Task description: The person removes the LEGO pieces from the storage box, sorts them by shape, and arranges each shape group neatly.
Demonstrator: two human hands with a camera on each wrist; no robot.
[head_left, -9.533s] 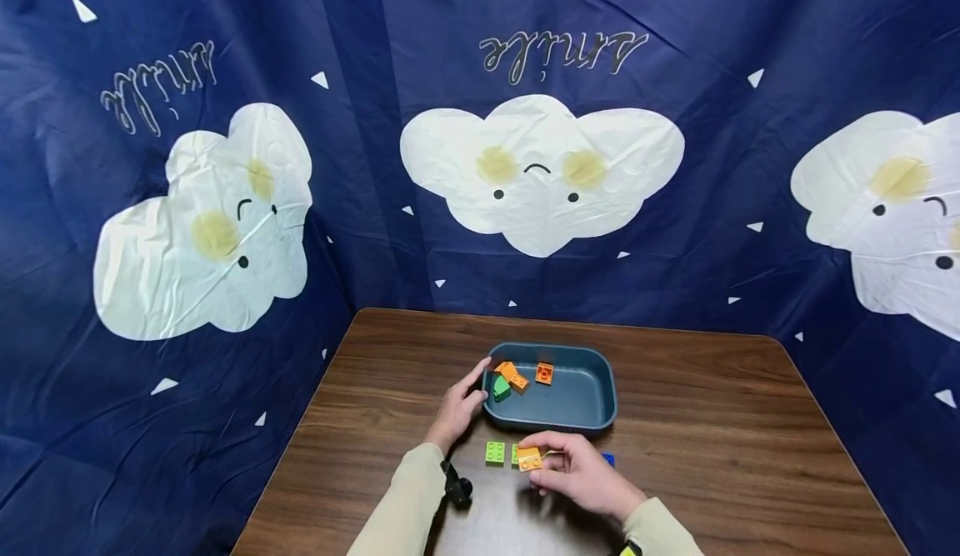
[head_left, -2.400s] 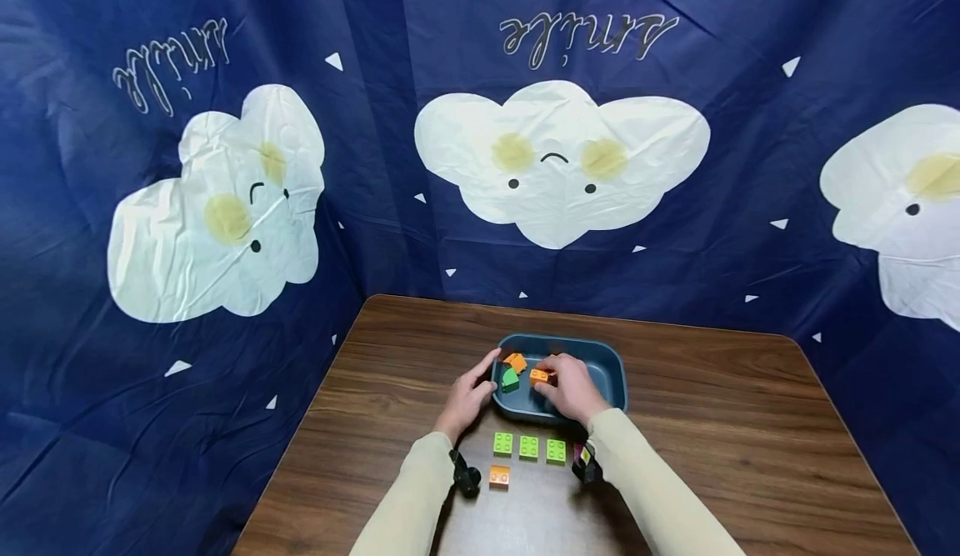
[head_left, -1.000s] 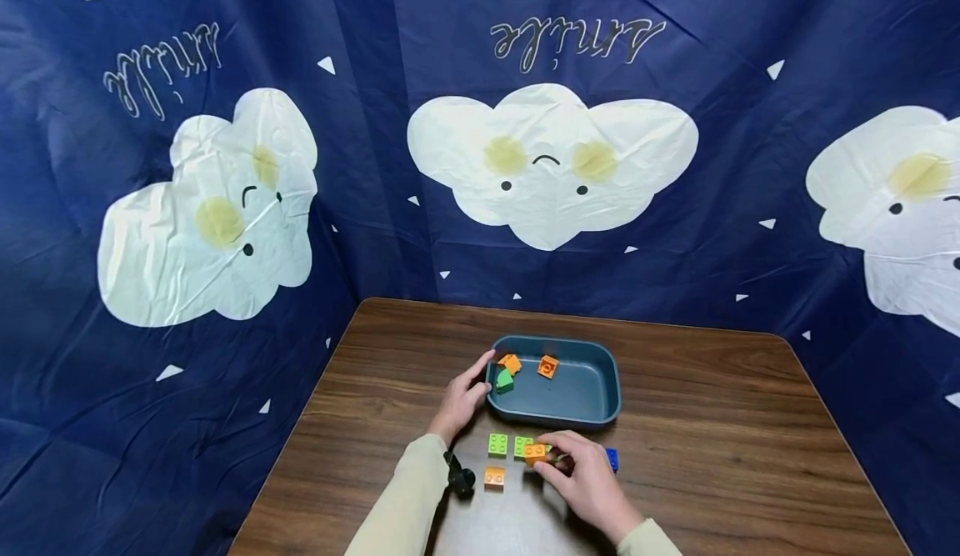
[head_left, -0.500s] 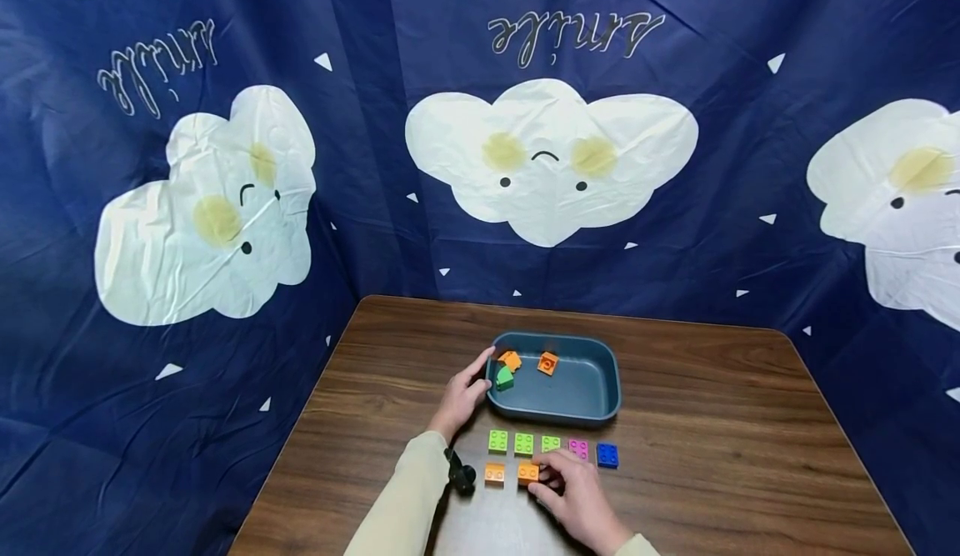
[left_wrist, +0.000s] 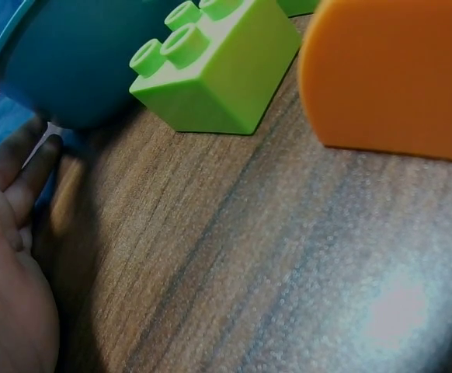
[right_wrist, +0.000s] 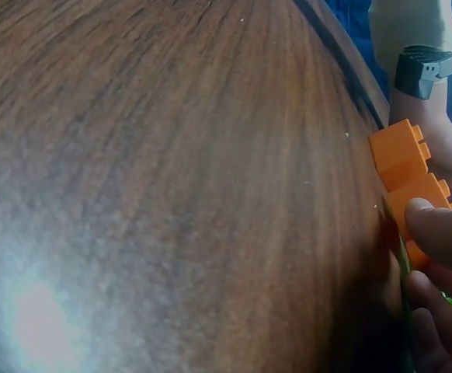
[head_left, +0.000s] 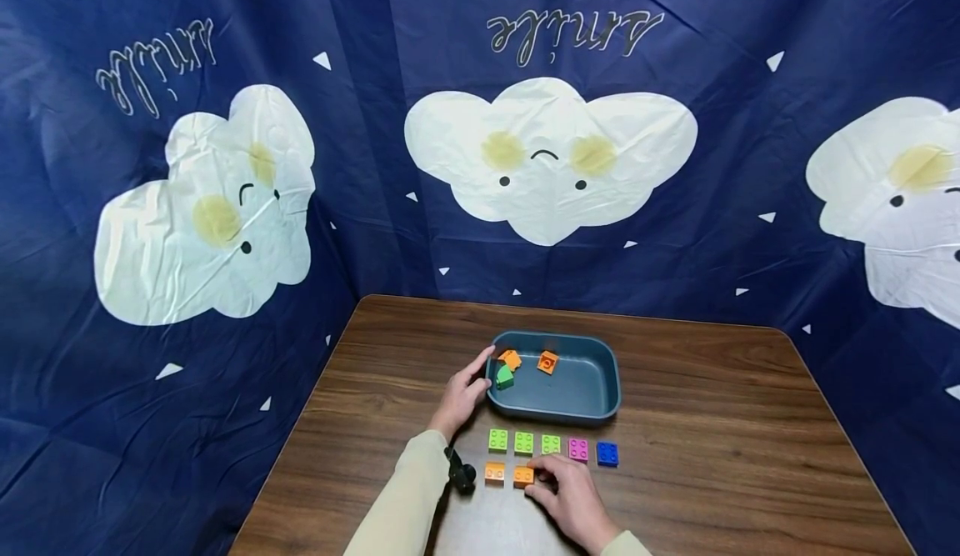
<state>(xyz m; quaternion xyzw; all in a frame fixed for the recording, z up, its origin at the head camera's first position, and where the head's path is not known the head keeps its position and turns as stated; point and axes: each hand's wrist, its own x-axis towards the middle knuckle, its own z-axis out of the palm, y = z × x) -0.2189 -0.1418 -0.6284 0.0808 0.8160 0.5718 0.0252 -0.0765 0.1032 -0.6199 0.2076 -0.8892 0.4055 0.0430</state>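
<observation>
One orange brick (head_left: 523,477) sits on the table (head_left: 712,431), pinched in the right hand (head_left: 574,499), just right of a second orange brick (head_left: 494,473), while the left hand (head_left: 456,403) touches the left end of the blue tray (head_left: 551,413), fingers extended.

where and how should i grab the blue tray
I'd grip the blue tray by the rim at its short ends, from left and right: the left hand is at one, the other is free, and a row of bricks lines the near side.

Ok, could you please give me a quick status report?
Right fingers gripping an orange brick. Left fingers at tray's left edge. Another orange brick just left; nothing visibly blocking.
</observation>
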